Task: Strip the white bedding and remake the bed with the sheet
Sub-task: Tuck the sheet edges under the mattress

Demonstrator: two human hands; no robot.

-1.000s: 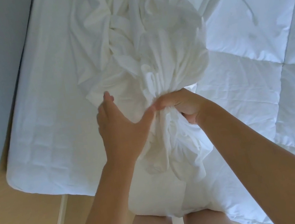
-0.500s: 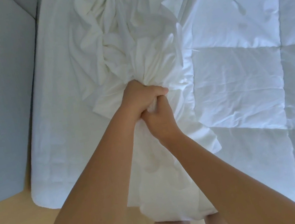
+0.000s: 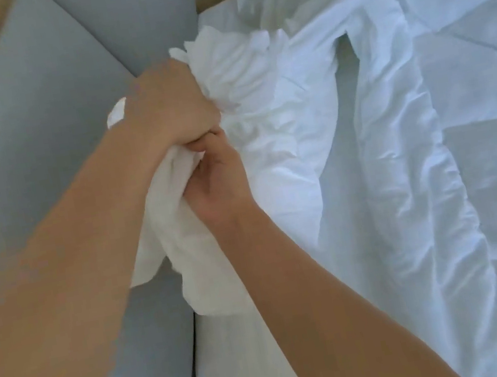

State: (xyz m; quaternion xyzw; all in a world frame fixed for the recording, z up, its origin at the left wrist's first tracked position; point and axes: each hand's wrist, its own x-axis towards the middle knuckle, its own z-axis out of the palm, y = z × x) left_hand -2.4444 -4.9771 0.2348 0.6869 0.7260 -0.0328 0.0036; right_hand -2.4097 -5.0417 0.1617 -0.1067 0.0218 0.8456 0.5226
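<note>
1. Sheet (image 3: 261,97) — white and gathered into a thick rope. Its bunched end is held up over the grey padded panel (image 3: 39,164) at the bed's edge, and the rest trails right across the quilted duvet (image 3: 479,83).
2. Left hand (image 3: 167,103): fingers curled tight round the upper part of the bunch, with a tuft of cloth showing beyond the fist.
3. Right hand (image 3: 216,174): just below the left and touching it, fingers wrapped round the same rope; the tail hangs beneath.
4. Change: a second ago the left hand lay open against the bunch, which sat over the mattress. Both hands now grip it, and it has been drawn toward the bed's side.
5. Reading: stripping looks under way but not finished — much cloth remains on the bed. Remaking has not begun.
6. Containers: no basket or hamper is in view, so where the bundle will go cannot be told.
</note>
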